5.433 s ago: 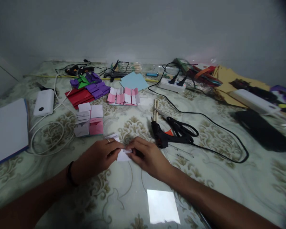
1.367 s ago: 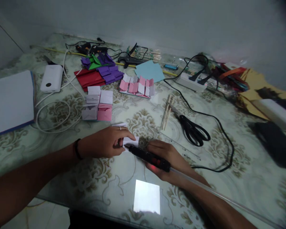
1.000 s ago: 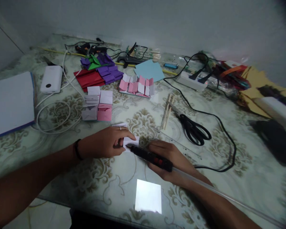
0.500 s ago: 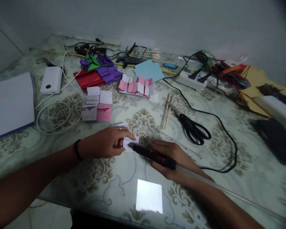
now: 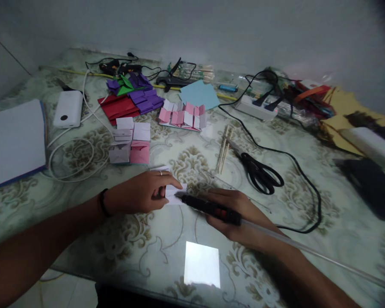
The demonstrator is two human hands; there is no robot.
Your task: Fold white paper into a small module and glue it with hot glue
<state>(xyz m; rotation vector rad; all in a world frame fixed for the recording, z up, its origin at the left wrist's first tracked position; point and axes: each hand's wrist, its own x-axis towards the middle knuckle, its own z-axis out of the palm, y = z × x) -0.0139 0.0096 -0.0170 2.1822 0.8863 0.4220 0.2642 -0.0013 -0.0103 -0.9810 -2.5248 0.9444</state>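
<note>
My left hand [image 5: 144, 191] presses a small piece of folded white paper [image 5: 176, 198] against the table, its fingers bent over the paper. In my right hand [image 5: 232, 209] is a black glue gun [image 5: 208, 208] with a long clear glue stick [image 5: 295, 244] jutting from its back end. The gun's metal nozzle points left, at the paper between my left thumb and forefinger. Beyond my left hand lie folded pink and white paper pieces [image 5: 140, 155] on a backing, and a similar row [image 5: 182, 117] sits farther back.
Black-handled scissors [image 5: 263, 173] lie beside thin wooden sticks [image 5: 223, 149], right of centre. A black cord [image 5: 285, 153] runs from a white power strip [image 5: 253, 109] towards my right hand. A white power bank [image 5: 68, 109] with a coiled cable and a pad of paper [image 5: 14, 139] are at left.
The glue gun in my right hand has shifted slightly right, its nozzle backing a little along the white paper. My left hand stays on the paper.
</note>
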